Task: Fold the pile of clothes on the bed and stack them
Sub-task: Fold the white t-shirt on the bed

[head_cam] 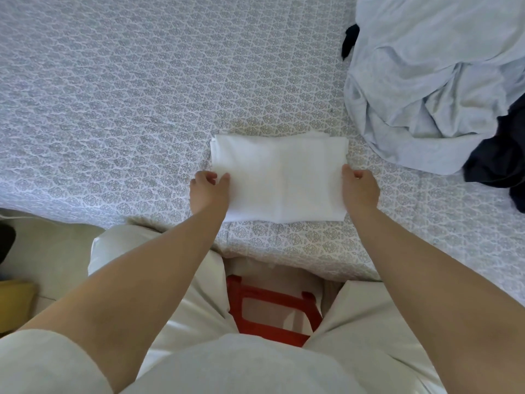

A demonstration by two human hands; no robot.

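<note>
We gripped folded white garment: left hand, right hand, fingers curled on side edges. Advice: keep edges aligned, press flat on bedspread.

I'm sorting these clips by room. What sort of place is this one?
Most likely a bedroom at home. A bed with a patterned cover fills the view, a folded white cloth lies on it between both hands, and a heap of unfolded clothes sits at its right.
</note>
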